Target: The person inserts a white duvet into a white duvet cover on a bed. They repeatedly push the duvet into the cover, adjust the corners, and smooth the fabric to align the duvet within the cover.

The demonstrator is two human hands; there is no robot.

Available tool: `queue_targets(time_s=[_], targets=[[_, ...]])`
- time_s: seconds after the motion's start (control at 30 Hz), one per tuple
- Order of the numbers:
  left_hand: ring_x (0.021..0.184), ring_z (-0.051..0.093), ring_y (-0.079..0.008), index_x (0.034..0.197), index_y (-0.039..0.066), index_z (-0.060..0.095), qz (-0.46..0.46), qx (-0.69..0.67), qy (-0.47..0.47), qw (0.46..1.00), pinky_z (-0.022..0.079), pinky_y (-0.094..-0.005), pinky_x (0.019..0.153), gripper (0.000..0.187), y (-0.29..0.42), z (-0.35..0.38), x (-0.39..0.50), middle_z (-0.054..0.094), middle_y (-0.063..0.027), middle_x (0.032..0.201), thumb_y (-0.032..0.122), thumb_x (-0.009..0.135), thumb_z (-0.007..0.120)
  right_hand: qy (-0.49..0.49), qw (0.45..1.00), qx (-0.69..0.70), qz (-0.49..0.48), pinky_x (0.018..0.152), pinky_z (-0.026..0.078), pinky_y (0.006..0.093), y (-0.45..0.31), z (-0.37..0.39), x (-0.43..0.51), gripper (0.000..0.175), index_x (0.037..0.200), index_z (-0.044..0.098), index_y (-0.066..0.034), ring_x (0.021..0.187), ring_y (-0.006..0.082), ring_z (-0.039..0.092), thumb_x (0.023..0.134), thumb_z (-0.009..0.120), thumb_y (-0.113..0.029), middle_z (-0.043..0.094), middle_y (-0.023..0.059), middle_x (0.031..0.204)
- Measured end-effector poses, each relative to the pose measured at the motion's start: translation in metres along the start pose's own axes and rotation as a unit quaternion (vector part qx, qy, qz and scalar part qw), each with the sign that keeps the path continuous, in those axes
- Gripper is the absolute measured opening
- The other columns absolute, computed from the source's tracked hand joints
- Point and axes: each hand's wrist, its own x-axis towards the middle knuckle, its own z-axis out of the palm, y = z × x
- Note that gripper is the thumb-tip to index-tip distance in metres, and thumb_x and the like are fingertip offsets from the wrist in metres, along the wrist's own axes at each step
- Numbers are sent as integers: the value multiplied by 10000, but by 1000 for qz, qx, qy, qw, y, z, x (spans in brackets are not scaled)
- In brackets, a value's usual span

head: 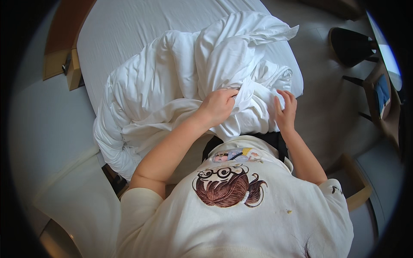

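A white duvet (180, 71) lies bunched in loose folds across the near part of the bed, right up against my waist. My left hand (219, 106) is closed around a fold of its cover, near the middle of the heap. Farther right, my right hand (286, 109) is at the duvet's right side with thumb and fingers apart. Its fingertips are against or just over the cloth, and I see no fold pinched between them. One loose corner of the cover points to the right above both hands. The layers under the heap are hidden.
The bed's fitted white sheet (129, 25) shows beyond the duvet. A wooden bedside shelf (75, 72) stands at the left. On the right are a black chair (348, 46) and a brown chair (395, 106) with a blue item (381, 92). Grey floor (317, 84) runs along that side.
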Motion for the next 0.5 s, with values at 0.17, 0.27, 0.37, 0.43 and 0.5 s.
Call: queue_targets(time_s=[0.17, 0.27, 0.37, 0.43, 0.5], targets=[[1204, 491, -317, 1103, 24, 648, 246, 163, -229, 928, 375, -370, 1020, 380, -2, 14, 9, 531, -188, 1293, -68, 774, 483, -208, 765, 457, 404, 699, 449, 217, -7, -5, -81, 196, 1039, 598, -28, 788, 67, 552, 945, 561, -195, 618, 13, 908], [1277, 437, -246, 1181, 54, 614, 306, 237, -228, 894, 335, -371, 1065, 434, -2, -21, 25, 486, -112, 1368, -28, 762, 537, -184, 774, 507, 330, 710, 445, 229, -19, 21, -100, 207, 1048, 602, -39, 814, 77, 568, 925, 587, -205, 626, 6, 926], [1279, 437, -208, 1242, 96, 559, 449, 439, -148, 764, 301, -349, 1085, 435, -14, -48, 34, 493, -74, 1362, 95, 807, 541, -125, 929, 315, 152, 818, 419, 307, -33, 20, -98, 215, 1067, 613, -84, 877, 127, 572, 858, 620, -135, 627, -3, 967], [1241, 466, -196, 1250, 105, 540, 529, 503, -94, 677, 302, -339, 1078, 428, -21, -45, 39, 528, -62, 1310, 148, 824, 535, -10, 993, 20, -113, 911, 371, 374, -43, 8, -88, 302, 1083, 621, -126, 942, 167, 563, 786, 636, -70, 623, -11, 1012], [1178, 510, -191, 1232, 92, 545, 575, 495, -63, 649, 323, -338, 1056, 415, -21, -30, 46, 577, -55, 1228, 149, 822, 524, -26, 978, -42, -203, 988, 284, 426, -60, 9, -72, 404, 1078, 629, -182, 1055, 192, 513, 689, 642, -72, 607, -37, 1072]])
